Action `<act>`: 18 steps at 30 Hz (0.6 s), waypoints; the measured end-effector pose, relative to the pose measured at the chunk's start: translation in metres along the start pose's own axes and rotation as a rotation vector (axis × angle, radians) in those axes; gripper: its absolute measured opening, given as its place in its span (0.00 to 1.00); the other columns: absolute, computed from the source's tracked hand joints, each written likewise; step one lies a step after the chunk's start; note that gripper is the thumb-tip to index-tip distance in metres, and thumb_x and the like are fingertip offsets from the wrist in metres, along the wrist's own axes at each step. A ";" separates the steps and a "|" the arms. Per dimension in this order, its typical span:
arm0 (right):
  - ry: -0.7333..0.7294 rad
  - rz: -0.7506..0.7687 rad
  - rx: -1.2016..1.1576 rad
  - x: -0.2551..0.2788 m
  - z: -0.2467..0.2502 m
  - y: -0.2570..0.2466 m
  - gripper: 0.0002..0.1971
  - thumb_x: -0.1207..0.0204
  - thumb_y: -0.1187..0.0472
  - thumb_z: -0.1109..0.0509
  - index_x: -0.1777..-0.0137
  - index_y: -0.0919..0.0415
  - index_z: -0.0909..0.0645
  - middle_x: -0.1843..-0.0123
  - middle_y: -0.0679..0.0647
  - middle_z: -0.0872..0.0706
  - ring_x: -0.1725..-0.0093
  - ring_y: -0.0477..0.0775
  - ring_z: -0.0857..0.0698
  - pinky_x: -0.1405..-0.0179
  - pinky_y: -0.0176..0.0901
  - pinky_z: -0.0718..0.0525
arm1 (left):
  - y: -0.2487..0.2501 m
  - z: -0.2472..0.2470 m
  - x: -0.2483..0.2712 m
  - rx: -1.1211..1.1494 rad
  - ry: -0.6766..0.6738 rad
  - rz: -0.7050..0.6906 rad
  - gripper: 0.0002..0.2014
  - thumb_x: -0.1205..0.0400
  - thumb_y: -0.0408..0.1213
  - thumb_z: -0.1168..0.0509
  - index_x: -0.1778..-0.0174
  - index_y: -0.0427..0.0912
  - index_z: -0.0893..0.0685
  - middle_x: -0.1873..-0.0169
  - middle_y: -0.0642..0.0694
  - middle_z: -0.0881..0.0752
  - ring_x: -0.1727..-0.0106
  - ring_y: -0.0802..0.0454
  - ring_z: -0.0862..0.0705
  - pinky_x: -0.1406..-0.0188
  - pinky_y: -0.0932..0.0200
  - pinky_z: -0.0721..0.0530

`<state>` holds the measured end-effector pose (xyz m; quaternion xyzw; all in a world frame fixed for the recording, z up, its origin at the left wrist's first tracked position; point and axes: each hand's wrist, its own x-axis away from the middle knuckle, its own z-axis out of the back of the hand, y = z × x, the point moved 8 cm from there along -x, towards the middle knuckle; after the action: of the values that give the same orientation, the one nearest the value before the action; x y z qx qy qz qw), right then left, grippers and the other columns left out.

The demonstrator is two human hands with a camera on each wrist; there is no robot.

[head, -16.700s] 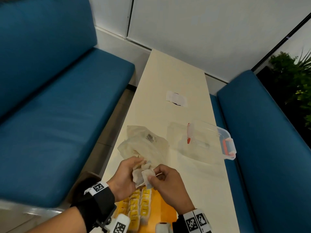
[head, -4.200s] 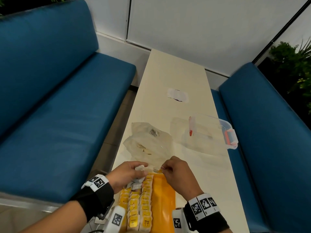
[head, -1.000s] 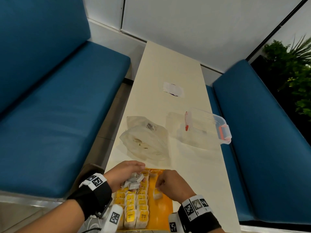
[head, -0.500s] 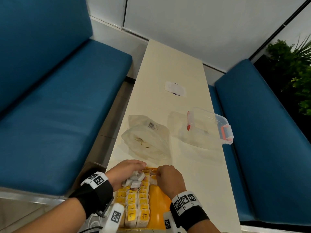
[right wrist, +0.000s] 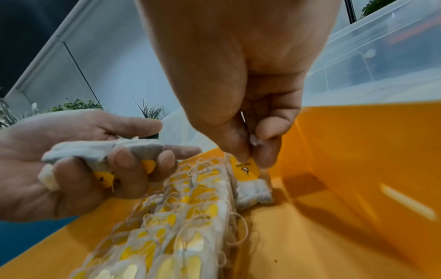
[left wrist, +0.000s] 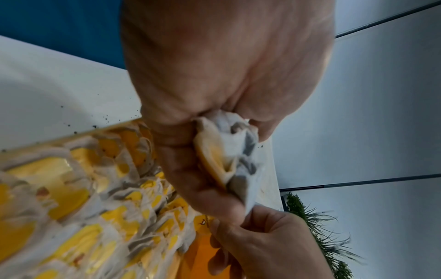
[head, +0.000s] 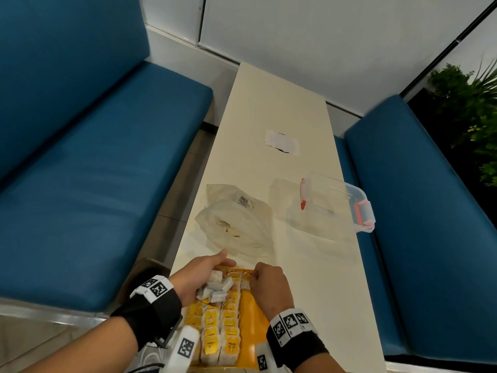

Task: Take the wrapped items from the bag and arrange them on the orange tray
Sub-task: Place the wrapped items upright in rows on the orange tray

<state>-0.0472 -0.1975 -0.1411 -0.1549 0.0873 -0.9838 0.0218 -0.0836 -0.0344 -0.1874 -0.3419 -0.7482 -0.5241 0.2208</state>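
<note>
The right hand [right wrist: 250,151] pinches one tea bag [right wrist: 253,190] by its tag at the far edge of the orange tray [right wrist: 358,151]; the left hand [right wrist: 78,164] holds a bunch of tea bags [right wrist: 102,151]. Advice: lower it flat, next to the row, w/o tangling strings.

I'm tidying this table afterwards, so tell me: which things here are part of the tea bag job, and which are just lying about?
In the job:
tea bags in rows
orange tray
plastic bag
left hand gripping a bunch
right hand pinching one tea bag's tag

Lying about:
clear box
white paper
</note>
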 end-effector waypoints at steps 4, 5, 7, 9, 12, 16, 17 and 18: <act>0.015 -0.006 -0.028 0.000 -0.002 0.000 0.12 0.18 0.59 0.41 0.49 0.60 0.16 0.52 0.57 0.11 0.54 0.58 0.13 0.55 0.49 0.14 | 0.001 -0.004 0.002 -0.008 -0.010 0.018 0.29 0.11 0.62 0.46 0.41 0.45 0.07 0.45 0.37 0.07 0.40 0.38 0.09 0.32 0.42 0.14; 0.013 -0.011 -0.036 0.000 -0.001 0.001 0.11 0.18 0.59 0.41 0.49 0.60 0.17 0.53 0.57 0.11 0.54 0.57 0.13 0.54 0.49 0.14 | 0.000 -0.005 0.002 -0.008 -0.017 0.022 0.29 0.11 0.62 0.47 0.40 0.44 0.08 0.45 0.38 0.07 0.40 0.39 0.09 0.33 0.43 0.14; 0.015 -0.016 -0.065 0.002 0.002 0.001 0.10 0.19 0.58 0.40 0.50 0.60 0.18 0.53 0.57 0.11 0.55 0.57 0.13 0.56 0.49 0.14 | 0.001 -0.007 0.003 0.004 -0.031 0.033 0.30 0.11 0.63 0.47 0.38 0.43 0.09 0.46 0.36 0.07 0.42 0.38 0.09 0.34 0.43 0.13; 0.045 0.009 -0.108 0.005 0.011 -0.001 0.08 0.21 0.56 0.37 0.51 0.58 0.18 0.54 0.54 0.12 0.56 0.55 0.14 0.58 0.46 0.16 | 0.001 -0.010 0.003 0.032 -0.050 0.044 0.30 0.11 0.62 0.47 0.36 0.42 0.10 0.45 0.33 0.07 0.44 0.37 0.09 0.37 0.43 0.12; 0.121 0.168 -0.293 0.016 0.033 -0.016 0.06 0.25 0.60 0.33 0.50 0.52 0.17 0.53 0.46 0.14 0.56 0.45 0.17 0.56 0.39 0.17 | 0.003 -0.013 0.004 0.086 -0.065 0.053 0.30 0.11 0.61 0.46 0.36 0.38 0.11 0.44 0.31 0.08 0.45 0.34 0.09 0.41 0.41 0.11; 0.034 0.489 -0.541 0.040 0.055 -0.049 0.17 0.28 0.65 0.29 0.42 0.48 0.16 0.47 0.42 0.19 0.49 0.42 0.17 0.50 0.29 0.20 | 0.009 -0.019 0.004 0.193 -0.087 0.038 0.29 0.09 0.56 0.44 0.37 0.32 0.13 0.42 0.25 0.11 0.48 0.33 0.11 0.50 0.45 0.12; -0.009 0.549 -0.531 0.046 0.056 -0.055 0.19 0.28 0.63 0.26 0.39 0.46 0.18 0.44 0.41 0.21 0.45 0.41 0.17 0.47 0.30 0.20 | 0.011 -0.019 0.004 0.222 -0.086 0.041 0.27 0.09 0.55 0.43 0.38 0.33 0.13 0.46 0.26 0.10 0.50 0.34 0.10 0.51 0.46 0.12; -0.046 0.590 -0.496 0.051 0.056 -0.060 0.22 0.28 0.59 0.24 0.35 0.44 0.20 0.39 0.40 0.23 0.40 0.39 0.19 0.43 0.31 0.20 | 0.011 -0.020 0.005 0.252 -0.091 0.049 0.25 0.10 0.55 0.42 0.40 0.34 0.13 0.48 0.29 0.10 0.52 0.35 0.10 0.51 0.46 0.13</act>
<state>-0.0793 -0.1510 -0.0621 -0.1460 0.3629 -0.8805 0.2677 -0.0790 -0.0495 -0.1697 -0.3530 -0.8087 -0.4045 0.2406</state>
